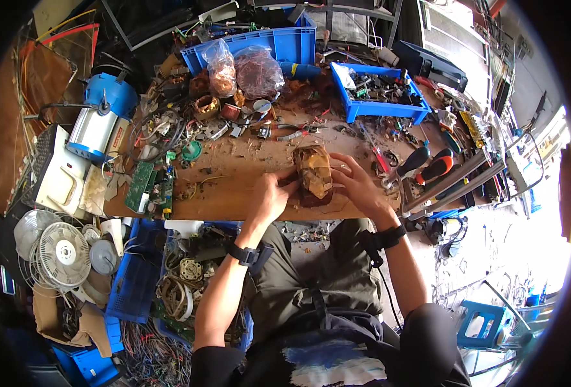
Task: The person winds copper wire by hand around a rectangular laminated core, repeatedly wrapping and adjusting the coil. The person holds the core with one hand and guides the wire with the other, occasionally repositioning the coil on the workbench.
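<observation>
A brown block-shaped transformer (314,173), wrapped in torn yellowish paper or tape, is held upright over the near edge of the wooden workbench (234,205). My left hand (275,193) grips its left side, thumb and fingers drawn together. On the opposite side, the fingers of my right hand (357,186) are bent against it, slightly spread. Its underside is out of sight. Beyond it lie pliers with red handles (292,133). To the right are a red-handled tool (381,160) and orange-and-black handled tools (435,166).
Scraps and debris litter the bench. Green circuit boards (142,187) lie at its left. Toward the back are a blue bin of small parts (382,115), bags of copper wire (258,72) and a blue crate (253,46). A fan (65,255) stands lower left; metal bars (450,184) jut out right.
</observation>
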`<state>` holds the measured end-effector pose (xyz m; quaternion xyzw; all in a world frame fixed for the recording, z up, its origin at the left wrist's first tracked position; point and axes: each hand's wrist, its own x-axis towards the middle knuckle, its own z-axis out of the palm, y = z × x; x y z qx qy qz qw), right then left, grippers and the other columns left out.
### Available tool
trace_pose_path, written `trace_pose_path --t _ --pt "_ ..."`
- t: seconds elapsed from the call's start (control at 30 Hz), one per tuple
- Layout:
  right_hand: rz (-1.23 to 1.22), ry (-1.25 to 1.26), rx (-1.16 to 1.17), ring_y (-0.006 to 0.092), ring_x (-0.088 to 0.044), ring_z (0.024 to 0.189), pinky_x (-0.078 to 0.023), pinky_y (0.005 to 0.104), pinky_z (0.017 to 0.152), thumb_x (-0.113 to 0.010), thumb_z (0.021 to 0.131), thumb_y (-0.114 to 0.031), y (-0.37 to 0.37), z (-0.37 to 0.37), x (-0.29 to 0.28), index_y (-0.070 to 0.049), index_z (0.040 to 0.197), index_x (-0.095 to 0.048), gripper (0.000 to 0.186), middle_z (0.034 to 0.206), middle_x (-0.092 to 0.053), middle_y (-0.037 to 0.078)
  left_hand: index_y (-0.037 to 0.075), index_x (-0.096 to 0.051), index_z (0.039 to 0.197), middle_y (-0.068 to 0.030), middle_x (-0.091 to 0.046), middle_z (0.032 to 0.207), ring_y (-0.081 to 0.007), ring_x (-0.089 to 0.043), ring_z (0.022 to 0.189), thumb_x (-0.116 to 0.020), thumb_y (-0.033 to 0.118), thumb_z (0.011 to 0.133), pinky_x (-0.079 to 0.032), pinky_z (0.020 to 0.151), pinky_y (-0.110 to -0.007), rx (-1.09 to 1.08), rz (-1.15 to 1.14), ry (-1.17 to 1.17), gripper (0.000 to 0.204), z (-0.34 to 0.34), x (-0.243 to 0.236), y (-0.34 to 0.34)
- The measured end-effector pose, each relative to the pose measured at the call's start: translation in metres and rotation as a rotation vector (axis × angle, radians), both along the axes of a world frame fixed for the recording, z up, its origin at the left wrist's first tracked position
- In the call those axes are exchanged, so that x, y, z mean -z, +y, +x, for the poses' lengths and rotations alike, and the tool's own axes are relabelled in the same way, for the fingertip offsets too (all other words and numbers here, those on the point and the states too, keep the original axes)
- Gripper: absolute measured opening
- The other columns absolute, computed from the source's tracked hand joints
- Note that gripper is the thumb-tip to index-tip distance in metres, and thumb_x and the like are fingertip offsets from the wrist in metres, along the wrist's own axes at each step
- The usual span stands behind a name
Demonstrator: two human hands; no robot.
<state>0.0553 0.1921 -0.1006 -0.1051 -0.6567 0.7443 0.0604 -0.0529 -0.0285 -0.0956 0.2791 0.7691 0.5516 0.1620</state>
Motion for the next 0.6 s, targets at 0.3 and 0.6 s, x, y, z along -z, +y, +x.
trace_pose_path --t 0.3,0.6 --pt "0.137 0.079 0.095 0.0167 -0.074 0.095 -0.061 0.0286 0.078 -0.068 0.105 -0.014 0.01 -0.014 0.002 0.001 0.129 -0.067 0.028 0.112 -0.076 0.011 -0.004 -0.065 0.129 -0.0159 -0.075 0.125 -0.0197 -0.072 0.113 -0.074 -0.001 0.097 -0.058 0.098 -0.032 -0.108 0.413 -0.479 0.033 0.004 0.023 0.001" --pt "0.722 0.077 0.356 0.0225 -0.075 0.081 -0.055 0.037 0.072 -0.072 0.099 -0.015 -0.004 -0.019 -0.02 0.002 0.115 -0.074 0.023 0.091 -0.078 0.018 -0.001 -0.066 0.128 -0.009 -0.074 0.124 -0.0134 -0.069 0.111 -0.072 0.008 0.103 -0.057 0.097 -0.03 -0.102 0.336 -0.021 0.028 0.002 0.033 -0.028"
